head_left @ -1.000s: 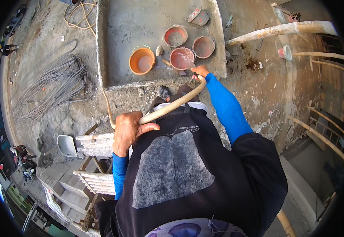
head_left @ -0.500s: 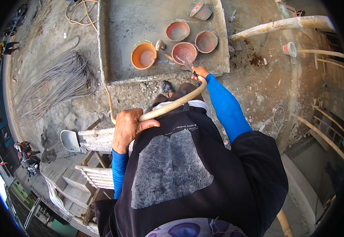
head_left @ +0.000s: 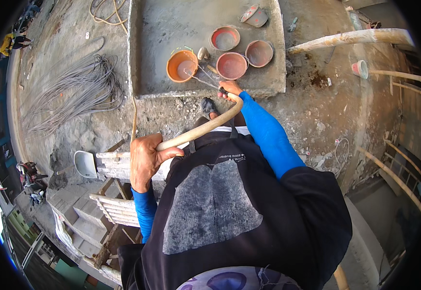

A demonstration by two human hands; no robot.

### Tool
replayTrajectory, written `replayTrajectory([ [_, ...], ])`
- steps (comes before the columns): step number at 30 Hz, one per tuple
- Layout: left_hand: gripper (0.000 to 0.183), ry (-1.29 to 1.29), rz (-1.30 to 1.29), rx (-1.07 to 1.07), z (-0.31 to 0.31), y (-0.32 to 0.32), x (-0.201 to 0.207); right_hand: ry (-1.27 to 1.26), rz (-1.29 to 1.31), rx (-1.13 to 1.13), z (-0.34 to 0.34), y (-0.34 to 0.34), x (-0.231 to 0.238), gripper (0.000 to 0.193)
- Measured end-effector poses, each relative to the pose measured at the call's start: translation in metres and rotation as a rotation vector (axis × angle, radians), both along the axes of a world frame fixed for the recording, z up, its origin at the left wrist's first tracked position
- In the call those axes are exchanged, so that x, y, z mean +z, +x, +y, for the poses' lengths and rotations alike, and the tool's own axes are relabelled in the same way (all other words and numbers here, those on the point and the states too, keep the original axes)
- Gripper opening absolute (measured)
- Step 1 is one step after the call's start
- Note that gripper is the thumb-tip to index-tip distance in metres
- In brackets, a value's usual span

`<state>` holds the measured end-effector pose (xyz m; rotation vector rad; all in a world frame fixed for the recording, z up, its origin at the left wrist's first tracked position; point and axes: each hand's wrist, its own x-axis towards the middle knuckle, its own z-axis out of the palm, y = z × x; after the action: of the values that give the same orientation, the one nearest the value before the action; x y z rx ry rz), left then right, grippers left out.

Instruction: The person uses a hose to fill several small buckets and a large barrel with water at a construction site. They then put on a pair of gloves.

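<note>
Water (head_left: 204,81) could miss the orange bucket (head_left: 174,63) in the trough (head_left: 150,46) if the right hand (head_left: 231,89), closed round the tip of the beige hose (head_left: 198,130) arcing between both hands, twists, or choke if the left hand (head_left: 146,160), wrapped farther back, kinks it

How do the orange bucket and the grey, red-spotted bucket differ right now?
The orange bucket stands upright; the grey bucket is tipped. A water jet reaches the orange bucket, while none reaches the grey bucket. Both are inside the same shallow basin.
</note>
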<state>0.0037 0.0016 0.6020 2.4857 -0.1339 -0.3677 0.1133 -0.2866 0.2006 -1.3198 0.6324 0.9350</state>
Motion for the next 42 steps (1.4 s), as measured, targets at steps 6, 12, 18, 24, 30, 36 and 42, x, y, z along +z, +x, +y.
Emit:
replayTrajectory([
  [6,0.066,0.022,0.039,0.036,0.012,-0.011,-0.002,-0.143,-0.007,0.003,0.018,0.007,0.01,0.027],
  [12,0.066,-0.011,0.032,0.115,0.025,-0.017,-0.009,-0.188,-0.026,0.031,0.031,0.015,0.025,0.026],
  [18,0.077,-0.06,-0.002,0.168,0.037,-0.013,-0.01,-0.158,-0.034,-0.014,0.039,0.027,0.043,0.029],
  [24,0.082,-0.076,-0.054,0.164,0.047,-0.011,-0.003,-0.162,-0.086,0.021,0.055,0.048,0.062,0.032],
  [30,0.07,-0.066,-0.07,0.155,0.055,-0.021,-0.002,-0.098,-0.123,0.031,0.065,0.055,0.049,0.035],
  [36,0.068,-0.011,-0.17,0.122,0.056,-0.022,-0.002,-0.088,-0.141,0.145,0.069,0.054,0.031,0.043],
  [42,0.069,-0.001,-0.109,-0.002,0.046,-0.009,-0.021,-0.265,-0.194,-0.128,0.001,0.042,0.004,0.04],
])
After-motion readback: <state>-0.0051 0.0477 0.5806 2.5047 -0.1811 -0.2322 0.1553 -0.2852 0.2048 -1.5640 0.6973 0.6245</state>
